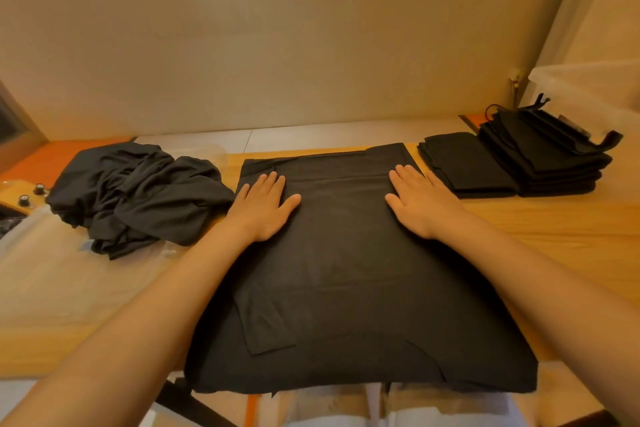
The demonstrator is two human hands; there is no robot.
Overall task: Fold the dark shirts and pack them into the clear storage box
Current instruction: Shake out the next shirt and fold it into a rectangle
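On the wooden table (554, 229) a dark shirt (346, 270) lies smooth, sleeves folded in; left hand (265, 206) and right hand (420, 199) press flat, fingers straight

Matt dark cloth shirt (346, 253), smooth pale wood table (554, 229), translucent plastic box (588, 87)

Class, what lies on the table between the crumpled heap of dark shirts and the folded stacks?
In the head view, one dark shirt spread flat, with the left hand and right hand pressing flat on it.
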